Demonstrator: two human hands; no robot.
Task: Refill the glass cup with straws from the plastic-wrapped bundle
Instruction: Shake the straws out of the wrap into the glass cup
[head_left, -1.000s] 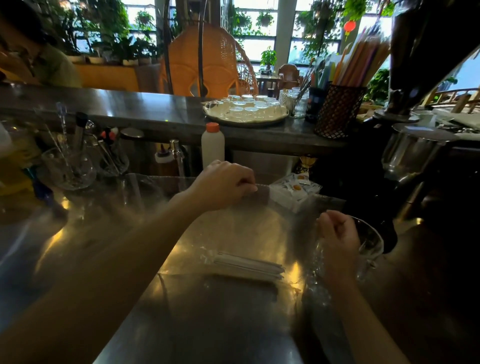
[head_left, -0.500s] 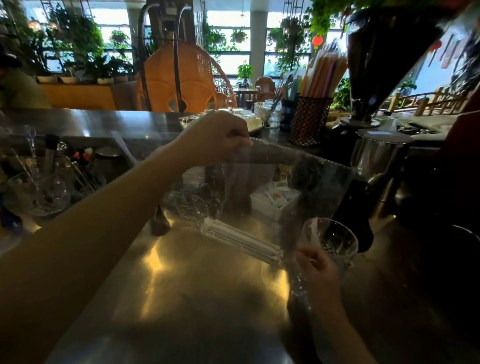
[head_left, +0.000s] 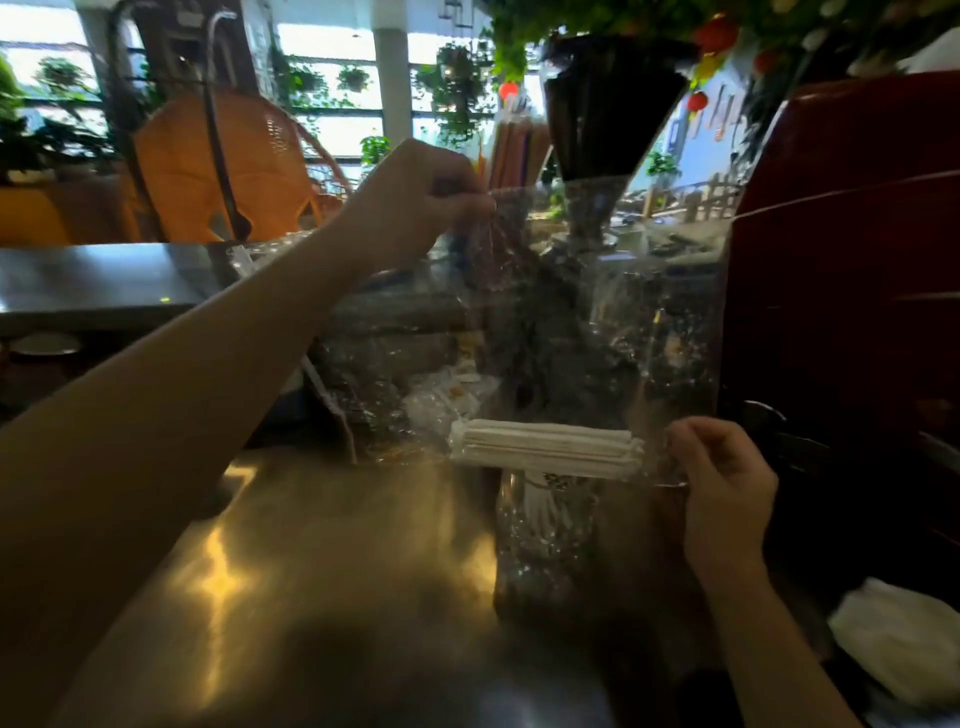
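Observation:
A clear plastic bag (head_left: 597, 332) hangs in the air above the steel counter. My left hand (head_left: 415, 202) pinches its top edge, raised high. My right hand (head_left: 722, 467) grips the bag's lower right corner. A bundle of white paper-wrapped straws (head_left: 545, 447) lies across the bottom of the bag, horizontal. Right under the bundle stands the glass cup (head_left: 545, 535) on the counter, with a few white straws showing inside it through the plastic.
A dark red espresso machine (head_left: 852, 312) fills the right side. A coffee grinder with a dark hopper (head_left: 613, 104) stands behind the bag. A white cloth (head_left: 904, 649) lies at lower right. The steel counter (head_left: 311, 571) spreads to the left. An orange chair (head_left: 223, 166) stands beyond the raised bar.
My left hand has lifted the bag higher, so it hangs upright. The straws slid to the bag's bottom, above the cup. My right hand left the cup and took the bag's lower corner.

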